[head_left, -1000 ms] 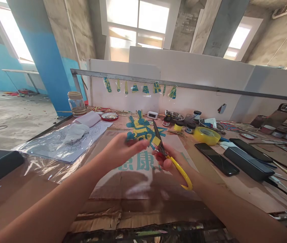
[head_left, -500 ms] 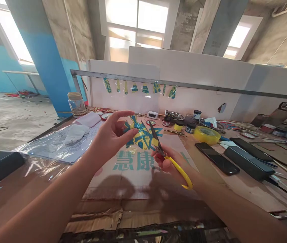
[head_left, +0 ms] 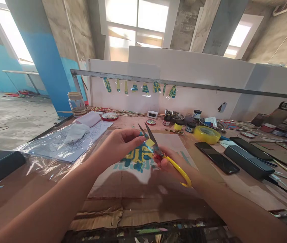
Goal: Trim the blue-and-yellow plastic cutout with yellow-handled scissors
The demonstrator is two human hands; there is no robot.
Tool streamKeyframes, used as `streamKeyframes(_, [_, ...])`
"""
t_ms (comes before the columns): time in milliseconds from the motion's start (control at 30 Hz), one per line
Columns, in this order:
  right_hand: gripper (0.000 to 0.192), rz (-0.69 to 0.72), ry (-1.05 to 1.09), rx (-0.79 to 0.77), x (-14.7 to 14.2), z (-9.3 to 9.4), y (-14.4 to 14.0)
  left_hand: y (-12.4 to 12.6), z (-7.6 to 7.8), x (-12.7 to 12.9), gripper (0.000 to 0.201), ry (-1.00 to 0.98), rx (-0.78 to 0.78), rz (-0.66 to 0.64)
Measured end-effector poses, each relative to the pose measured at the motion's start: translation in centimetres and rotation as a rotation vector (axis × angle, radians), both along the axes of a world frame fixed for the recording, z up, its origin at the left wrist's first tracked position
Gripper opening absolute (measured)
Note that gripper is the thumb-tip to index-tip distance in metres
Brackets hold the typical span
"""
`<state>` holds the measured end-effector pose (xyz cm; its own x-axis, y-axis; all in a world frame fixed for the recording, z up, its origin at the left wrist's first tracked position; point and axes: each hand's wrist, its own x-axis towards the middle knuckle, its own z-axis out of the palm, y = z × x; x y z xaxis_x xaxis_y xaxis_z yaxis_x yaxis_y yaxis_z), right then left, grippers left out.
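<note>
From the head camera, the left hand [head_left: 119, 145] pinches the top edge of a cutout [head_left: 138, 157] between its thumb and fingers [head_left: 133, 135]. The fingers are pressed together on it. The cutout is a thin, floppy piece painted yellow and teal, with wavy edges, and most of it hangs down below the fingertips. It is held up in the air, above a flat brown sheet of cardboard [head_left: 158, 182] that has big teal letters printed on it.

The right hand [head_left: 170, 163] is closed around the yellow handles of a pair of scissors [head_left: 162, 156]. The handles look smooth, like plastic. The two metal blades are thin, grey and pointy. They stand a little apart, like a small V, and point up and away. The blades sit right at the top edge of the cutout, just beside the left fingertips. I cannot tell if the blades touch the fingers.

Farther back on the table, to the right, lies a round roll of yellow tape [head_left: 206, 135]. Near it are two flat black phones [head_left: 216, 163]. On the left is a clear, shiny plastic sheet [head_left: 44, 158] with crinkles in it. A glass jar [head_left: 77, 104] stands at the back left corner.
</note>
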<state>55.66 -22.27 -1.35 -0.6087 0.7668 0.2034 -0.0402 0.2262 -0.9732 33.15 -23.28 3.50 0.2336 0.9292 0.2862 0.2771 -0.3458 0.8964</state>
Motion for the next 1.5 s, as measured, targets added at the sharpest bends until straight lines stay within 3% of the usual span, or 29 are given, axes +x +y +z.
streamKeyframes(200, [0.065, 0.01, -0.043, 0.08, 0.3, -0.6, 0.4, -0.1, -0.4, 0.2, 0.037, 0.0, 0.028, 0.066])
streamKeyframes(333, [0.074, -0.08, 0.01, 0.068, -0.3, 0.1, 0.2, 0.1, -0.6, 0.3, 0.034, 0.047, 0.138, 0.094])
streamKeyframes(467, [0.071, -0.133, 0.018, 0.033, -0.9, -0.2, 0.4, 0.0, -0.6, 0.7, 0.033, 0.108, 0.18, 0.121])
streamKeyframes(700, [0.055, -0.385, -0.101, 0.111, 0.1, 0.2, 1.5, 0.7, -0.8, -0.1, 0.038, 0.083, 0.099, 0.214])
streamKeyframes(800, [0.053, -0.38, -0.04, 0.165, 0.5, 1.1, 1.7, 0.8, -1.2, 0.1, 0.038, 0.153, 0.097, 0.187])
streamKeyframes(1033, [0.022, -0.363, 0.028, 0.304, -0.4, 1.7, 0.0, 0.0, -2.3, 1.8, 0.029, 0.431, 0.195, 0.098])
streamKeyframes(1167, [0.016, -0.369, 0.13, 0.383, -0.7, 0.8, -0.1, 0.2, -2.6, 1.7, 0.038, 0.313, 0.166, 0.108])
streamKeyframes(1300, [0.016, -0.437, 0.094, 0.464, -0.8, 0.6, -0.2, 0.2, -2.8, 1.7, 0.03, 0.236, 0.136, 0.052])
streamKeyframes(1500, [0.03, -0.444, 0.17, 0.406, -0.7, 0.1, -0.2, -0.3, -2.7, 2.2, 0.029, 0.223, 0.168, 0.084])
